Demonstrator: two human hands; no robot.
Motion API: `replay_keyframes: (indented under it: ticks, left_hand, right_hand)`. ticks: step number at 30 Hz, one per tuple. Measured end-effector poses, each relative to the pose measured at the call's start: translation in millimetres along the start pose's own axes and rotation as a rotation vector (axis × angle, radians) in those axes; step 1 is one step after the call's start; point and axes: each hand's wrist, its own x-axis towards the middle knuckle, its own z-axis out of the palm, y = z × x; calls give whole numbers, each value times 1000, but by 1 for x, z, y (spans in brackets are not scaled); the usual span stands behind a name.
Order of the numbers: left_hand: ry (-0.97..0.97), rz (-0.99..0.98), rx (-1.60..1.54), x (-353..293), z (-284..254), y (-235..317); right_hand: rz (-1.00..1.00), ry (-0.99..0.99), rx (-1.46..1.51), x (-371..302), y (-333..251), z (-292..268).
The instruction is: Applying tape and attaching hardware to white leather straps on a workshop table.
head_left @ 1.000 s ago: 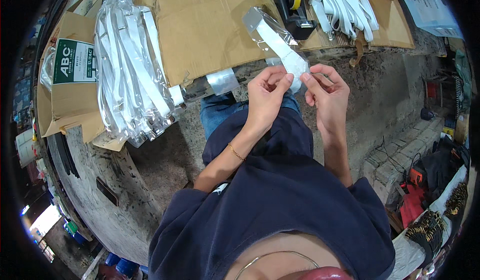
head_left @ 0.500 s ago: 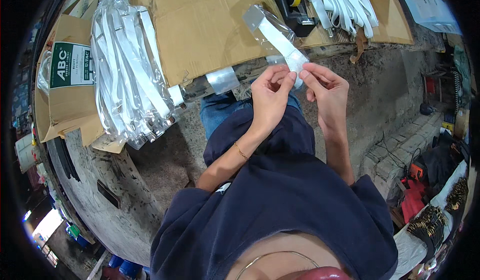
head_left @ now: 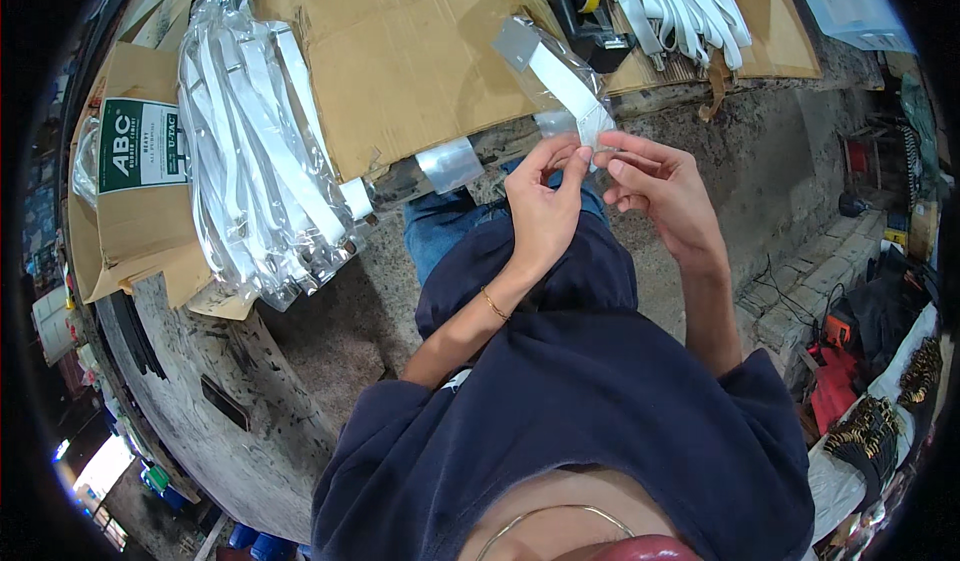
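Note:
A white strap (head_left: 562, 83), folded inside a clear plastic bag (head_left: 521, 45), slants from the cardboard over the table edge toward me. My left hand (head_left: 546, 186) pinches its near end between thumb and fingers. At the right side of that same end, my right hand (head_left: 662, 183) has its index fingertip and thumb against the bag, with the other fingers curled; whether they grip firmly is hard to see. A pile of bagged white straps (head_left: 262, 151) lies to the left.
Flattened cardboard (head_left: 390, 71) covers the table. Behind the hands stands a black tape dispenser (head_left: 585, 36) with yellow tape; loose white straps (head_left: 685, 6) lie right of it. Clear empty bags (head_left: 449, 166) overhang the table edge. An open carton (head_left: 145, 221) sits far left.
My right hand has turned and shifted slightly right, its forearm swinging outward. The near end of the bagged strap has moved a little left; my left hand keeps its pinch.

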Motion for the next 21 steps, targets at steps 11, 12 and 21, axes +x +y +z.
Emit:
replay_keyframes:
  ticks: [11,12,21]
  left_hand:
    - [-21,-53,-37,4,-2,5]
    - [-31,-63,-45,4,-3,7]
    - [-144,-107,-100,6,-9,16]
  right_hand:
    - [48,1,-219,-11,-21,4]
    - [63,33,-320,-13,-25,6]
    - [-254,-245,-359,46,-31,-22]
